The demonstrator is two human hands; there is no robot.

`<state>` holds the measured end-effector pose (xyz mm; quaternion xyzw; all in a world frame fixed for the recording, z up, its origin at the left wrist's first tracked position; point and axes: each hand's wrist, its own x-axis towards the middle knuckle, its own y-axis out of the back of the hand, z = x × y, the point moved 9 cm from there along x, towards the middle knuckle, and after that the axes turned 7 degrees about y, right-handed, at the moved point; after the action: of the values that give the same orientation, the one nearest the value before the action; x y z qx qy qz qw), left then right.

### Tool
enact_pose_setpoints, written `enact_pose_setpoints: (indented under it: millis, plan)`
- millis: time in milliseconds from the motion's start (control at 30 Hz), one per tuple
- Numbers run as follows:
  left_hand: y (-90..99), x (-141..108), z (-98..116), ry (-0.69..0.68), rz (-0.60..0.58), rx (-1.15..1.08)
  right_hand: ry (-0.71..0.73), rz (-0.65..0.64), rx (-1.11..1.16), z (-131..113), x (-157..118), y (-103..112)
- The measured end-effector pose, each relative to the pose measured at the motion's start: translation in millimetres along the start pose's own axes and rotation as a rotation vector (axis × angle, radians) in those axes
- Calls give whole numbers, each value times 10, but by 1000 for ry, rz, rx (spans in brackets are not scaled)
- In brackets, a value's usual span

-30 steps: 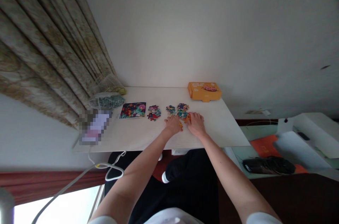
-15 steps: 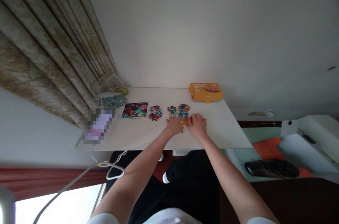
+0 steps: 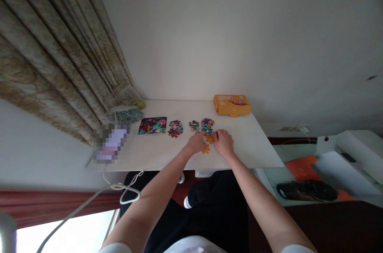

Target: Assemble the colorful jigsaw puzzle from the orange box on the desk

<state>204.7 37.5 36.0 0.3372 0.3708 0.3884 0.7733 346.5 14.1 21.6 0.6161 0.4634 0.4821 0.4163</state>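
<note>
My left hand [image 3: 196, 142] is low over the white table, fingers curled down beside orange puzzle pieces [image 3: 206, 149]. What its fingertips hold, if anything, is hidden. Close by, my right hand [image 3: 224, 142] has its fingers bent together on an orange puzzle piece, mostly covered by the hand. Another orange piece [image 3: 210, 139] lies between the two hands. Just beyond them are small heaps of colourful puzzle pieces [image 3: 207, 122], with a separate piece cluster [image 3: 194, 125] to their left. Farther left sits one more heap of puzzle pieces [image 3: 175, 129].
A colourful picture card [image 3: 152, 125] lies on the left of the table [image 3: 161, 153]. An orange puzzle box [image 3: 232, 105] stands at the back right. At the left edge are a clear bag [image 3: 124, 114], a blurred-out phone-like screen [image 3: 113, 143] and a white cable [image 3: 86, 199].
My left hand has shifted slightly up and left, uncovering more of the orange pieces near it. My right hand stays in nearly the same place, its fingers a little more bent.
</note>
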Motion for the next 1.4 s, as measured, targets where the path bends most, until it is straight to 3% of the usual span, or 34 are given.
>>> enact_pose_setpoints:
  millis: [167,333,500,667,800,933,1100,1300,1400]
  plan:
    - [-51,96,-79,-15,-7,-49,-45,64,96,98,-8,28]
    - [79,119,-287,-41,8,-165,-63,100,172,310,-66,170]
    - [342,144,-720,2,123,-209,-81,-77,172,557,-229,175]
    - [449,113,-989,18,213,-130,-92,-232,154,574,-397,64]
    - [428,61,-945,-70,237,-78,-130,-221,136,519,-402,68]
    - [449,67,-904,-150,276,-174,-186,-217,142,529,-286,60]
    - [553,-9,-853,-288,403,-286,-263,-306,300,593,-110,-62]
    - [359,-301,-737,-548,376,-40,-284,-421,477,607,-79,-170]
    - [279,-431,-762,-607,362,61,-285,-425,523,620,-106,-172]
